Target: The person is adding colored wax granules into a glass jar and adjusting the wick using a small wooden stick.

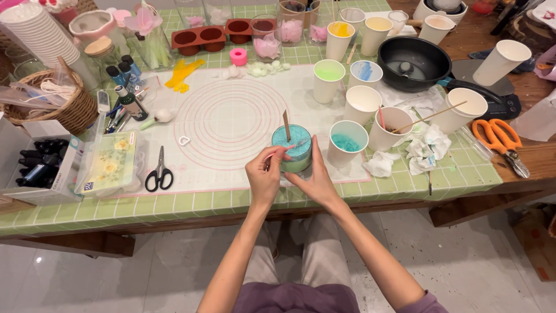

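Decorating stage, looks like: right hand (313, 177) cups the round teal candle with a wooden wick stick (292, 148) on the white silicone mat (231, 122), left hand (265, 174) pinches a thin pink-handled tool (284, 149) at its top. Next move probably needs a steady, light touch.

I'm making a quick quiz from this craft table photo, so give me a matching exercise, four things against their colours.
Things:
1. scissors by the right table edge
2. scissors beside the floral box
3. small mould near the brown tray
4. pan

Colours:
A. pink
B. dark grey
C. orange handles
D. black handles

Pairs: 1-C, 2-D, 3-A, 4-B
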